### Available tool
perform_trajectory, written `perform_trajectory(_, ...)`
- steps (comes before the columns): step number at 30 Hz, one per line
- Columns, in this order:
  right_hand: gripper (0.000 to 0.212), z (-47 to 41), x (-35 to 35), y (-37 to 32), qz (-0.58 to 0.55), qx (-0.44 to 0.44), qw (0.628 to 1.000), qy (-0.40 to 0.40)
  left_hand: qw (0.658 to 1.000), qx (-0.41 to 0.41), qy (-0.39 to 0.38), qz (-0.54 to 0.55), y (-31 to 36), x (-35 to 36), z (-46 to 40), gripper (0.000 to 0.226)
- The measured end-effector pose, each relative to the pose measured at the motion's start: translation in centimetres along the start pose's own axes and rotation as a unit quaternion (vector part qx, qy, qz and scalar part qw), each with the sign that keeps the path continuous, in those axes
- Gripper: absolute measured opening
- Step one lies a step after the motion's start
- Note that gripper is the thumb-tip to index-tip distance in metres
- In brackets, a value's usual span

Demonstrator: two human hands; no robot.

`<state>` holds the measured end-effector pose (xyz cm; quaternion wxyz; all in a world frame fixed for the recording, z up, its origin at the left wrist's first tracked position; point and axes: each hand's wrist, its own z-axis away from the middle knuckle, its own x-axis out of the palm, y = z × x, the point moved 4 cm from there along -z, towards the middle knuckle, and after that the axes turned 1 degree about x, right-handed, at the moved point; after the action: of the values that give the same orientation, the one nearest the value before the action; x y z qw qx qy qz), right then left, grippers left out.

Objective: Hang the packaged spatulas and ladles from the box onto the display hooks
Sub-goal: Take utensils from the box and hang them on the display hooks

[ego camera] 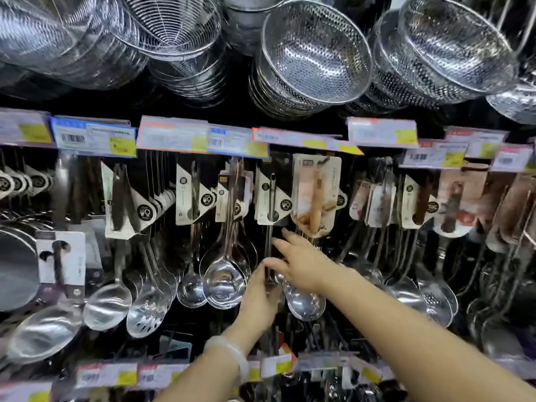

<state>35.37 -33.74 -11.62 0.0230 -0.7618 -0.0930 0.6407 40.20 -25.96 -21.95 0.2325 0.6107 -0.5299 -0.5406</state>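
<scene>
A packaged steel utensil (pixel 271 204) with a white-and-black card hangs at the middle of the display, its thin handle running straight down. My left hand (pixel 258 297), a pale bangle on its wrist, is closed around the lower part of that handle. My right hand (pixel 298 265) reaches in from the right with fingers spread, its fingertips touching the same handle just above the left hand. To the left hang packaged ladles (pixel 223 274) with shiny bowls. A beige-carded utensil (pixel 314 195) hangs just to the right. The box is out of view.
Rows of carded spoons, slotted spoons (pixel 148 309) and skimmers fill the hooks left and right. Price tags (pixel 171 137) line the rail above them. Steel mesh strainers (pixel 313 53) hang overhead. A second rail of price tags (pixel 107 375) runs along the bottom.
</scene>
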Motion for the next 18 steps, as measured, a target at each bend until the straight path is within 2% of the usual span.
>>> perform_trajectory(2,0.064,2.9,0.6,0.7,-0.024,0.014,1.000,-0.006,0.999,0.017,-0.019,-0.024,0.3,0.4,2.0,0.059)
perform_trajectory(4,0.058,6.2,1.6,2.1,-0.028,0.031,0.999,-0.007,0.991,0.058,-0.043,-0.109,1.5,0.9,4.0,0.061)
perform_trajectory(6,0.053,9.7,2.9,4.2,-0.015,0.058,0.998,-0.012,0.974,0.123,-0.050,-0.181,3.2,2.0,5.7,0.063)
perform_trajectory(8,0.057,12.9,4.4,7.5,0.006,0.122,0.992,-0.029,0.954,0.181,-0.068,-0.229,5.3,4.3,7.4,0.066)
perform_trajectory(11,0.079,17.7,5.7,12.7,0.034,0.219,0.974,-0.040,0.922,0.232,-0.146,-0.274,8.3,9.4,9.6,0.069)
perform_trajectory(15,0.067,25.2,5.7,18.9,0.023,0.325,0.945,-0.014,0.872,0.285,-0.239,-0.319,11.3,18.1,12.5,0.067)
perform_trajectory(17,0.085,28.9,5.6,21.7,0.045,0.361,0.931,-0.029,0.849,0.289,-0.290,-0.334,12.3,23.0,14.4,0.069)
perform_trajectory(18,0.087,30.7,5.5,23.1,0.063,0.371,0.925,-0.044,0.836,0.294,-0.313,-0.341,12.9,25.4,15.4,0.070)
